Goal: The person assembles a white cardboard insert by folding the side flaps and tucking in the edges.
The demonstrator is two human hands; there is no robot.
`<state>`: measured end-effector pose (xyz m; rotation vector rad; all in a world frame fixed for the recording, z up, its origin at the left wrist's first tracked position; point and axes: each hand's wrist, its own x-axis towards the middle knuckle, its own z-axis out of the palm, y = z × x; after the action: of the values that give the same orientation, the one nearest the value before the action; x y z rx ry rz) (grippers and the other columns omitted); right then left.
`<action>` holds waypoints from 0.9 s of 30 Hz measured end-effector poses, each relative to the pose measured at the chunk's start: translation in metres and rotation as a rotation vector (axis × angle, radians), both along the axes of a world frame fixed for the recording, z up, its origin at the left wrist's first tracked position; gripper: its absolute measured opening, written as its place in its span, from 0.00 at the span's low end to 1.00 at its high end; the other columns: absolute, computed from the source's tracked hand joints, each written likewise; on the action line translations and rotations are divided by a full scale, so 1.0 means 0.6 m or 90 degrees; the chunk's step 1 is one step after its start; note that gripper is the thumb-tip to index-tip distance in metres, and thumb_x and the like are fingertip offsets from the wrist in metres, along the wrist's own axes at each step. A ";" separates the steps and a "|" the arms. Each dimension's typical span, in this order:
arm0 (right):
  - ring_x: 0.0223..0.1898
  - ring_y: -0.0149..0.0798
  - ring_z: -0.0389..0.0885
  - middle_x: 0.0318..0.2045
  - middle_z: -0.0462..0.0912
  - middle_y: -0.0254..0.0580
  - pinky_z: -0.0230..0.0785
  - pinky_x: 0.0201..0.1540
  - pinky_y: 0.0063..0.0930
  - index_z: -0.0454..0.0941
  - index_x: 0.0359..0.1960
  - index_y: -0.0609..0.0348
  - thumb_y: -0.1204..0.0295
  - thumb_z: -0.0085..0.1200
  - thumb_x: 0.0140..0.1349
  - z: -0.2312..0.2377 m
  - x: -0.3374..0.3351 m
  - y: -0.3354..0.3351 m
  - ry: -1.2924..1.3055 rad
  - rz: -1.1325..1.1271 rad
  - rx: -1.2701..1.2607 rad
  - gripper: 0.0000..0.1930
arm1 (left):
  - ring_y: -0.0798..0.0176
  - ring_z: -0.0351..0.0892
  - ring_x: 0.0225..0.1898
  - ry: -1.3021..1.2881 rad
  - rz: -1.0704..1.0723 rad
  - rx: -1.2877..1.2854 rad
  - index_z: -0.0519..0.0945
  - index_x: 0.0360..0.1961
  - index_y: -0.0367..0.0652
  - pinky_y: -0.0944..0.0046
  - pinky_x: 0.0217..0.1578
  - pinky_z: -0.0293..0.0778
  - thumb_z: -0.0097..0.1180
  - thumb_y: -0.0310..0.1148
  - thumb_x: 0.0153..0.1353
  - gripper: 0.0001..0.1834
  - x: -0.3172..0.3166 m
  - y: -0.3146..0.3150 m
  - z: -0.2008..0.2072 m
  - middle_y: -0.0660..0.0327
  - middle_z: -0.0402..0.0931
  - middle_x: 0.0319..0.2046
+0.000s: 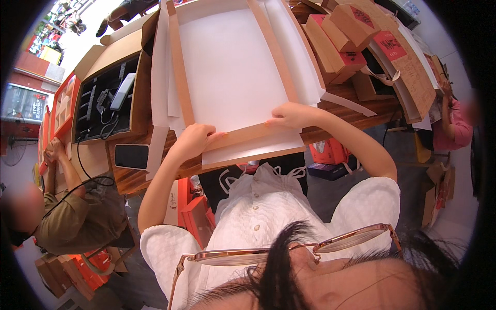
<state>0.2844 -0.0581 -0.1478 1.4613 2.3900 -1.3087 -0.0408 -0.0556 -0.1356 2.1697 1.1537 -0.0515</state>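
Observation:
A large white-lined cardboard box blank [232, 62] lies spread on the wooden table in front of me. Brown folded strips run along its two sides, and another brown strip [243, 135] crosses its near end. At the left corner of that end, my left hand [194, 140] is closed on the edge, thumb on top. My right hand [293, 114] grips the right corner in the same way, its thumb pressed along the brown strip. The fingers under the cardboard are partly hidden. Below the strip, a white flap [250, 150] with a brown rim extends over the table's front edge.
On the left, an open carton [139, 98] holds a grey device and cables; a phone [132, 156] lies nearby. Brown-and-red boxes [336, 46] crowd the right side of the wooden table [126, 181]. Co-workers sit at left [77, 217] and far right [454, 124].

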 end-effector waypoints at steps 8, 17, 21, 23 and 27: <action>0.29 0.52 0.78 0.24 0.78 0.59 0.69 0.36 0.41 0.78 0.29 0.72 0.41 0.48 0.68 0.005 -0.004 0.005 -0.046 0.007 -0.024 0.36 | 0.47 0.74 0.23 0.018 -0.045 -0.088 0.81 0.25 0.33 0.54 0.29 0.70 0.48 0.54 0.71 0.32 -0.002 0.018 -0.007 0.47 0.75 0.19; 0.27 0.37 0.74 0.22 0.75 0.53 0.67 0.32 0.36 0.75 0.29 0.69 0.50 0.61 0.62 0.018 0.001 -0.015 -0.012 -0.006 -0.019 0.27 | 0.60 0.71 0.24 -0.004 0.010 -0.152 0.82 0.33 0.34 0.62 0.28 0.69 0.61 0.45 0.64 0.20 0.002 -0.005 0.016 0.55 0.76 0.22; 0.29 0.47 0.80 0.24 0.79 0.57 0.70 0.33 0.37 0.78 0.29 0.69 0.46 0.64 0.57 0.034 -0.001 -0.036 0.038 -0.062 0.103 0.29 | 0.52 0.78 0.27 -0.083 0.092 0.105 0.81 0.32 0.35 0.57 0.31 0.73 0.66 0.45 0.59 0.20 0.009 -0.063 0.039 0.51 0.80 0.26; 0.30 0.52 0.81 0.25 0.80 0.59 0.70 0.34 0.39 0.78 0.28 0.69 0.48 0.65 0.55 0.050 -0.005 -0.050 0.048 -0.092 0.202 0.28 | 0.47 0.80 0.30 -0.096 0.087 0.259 0.81 0.31 0.35 0.54 0.32 0.75 0.67 0.46 0.57 0.21 0.010 -0.085 0.031 0.49 0.81 0.28; 0.29 0.55 0.78 0.25 0.79 0.58 0.69 0.34 0.41 0.76 0.27 0.68 0.52 0.66 0.55 0.066 -0.017 -0.073 0.035 -0.110 0.295 0.25 | 0.45 0.81 0.32 -0.047 0.091 0.240 0.81 0.31 0.35 0.53 0.34 0.76 0.67 0.47 0.56 0.21 0.014 -0.088 0.031 0.49 0.82 0.30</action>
<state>0.2745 -0.1020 -0.1079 1.7929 2.7899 -0.8568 -0.0324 -0.1083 -0.1169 2.3783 1.3596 0.3310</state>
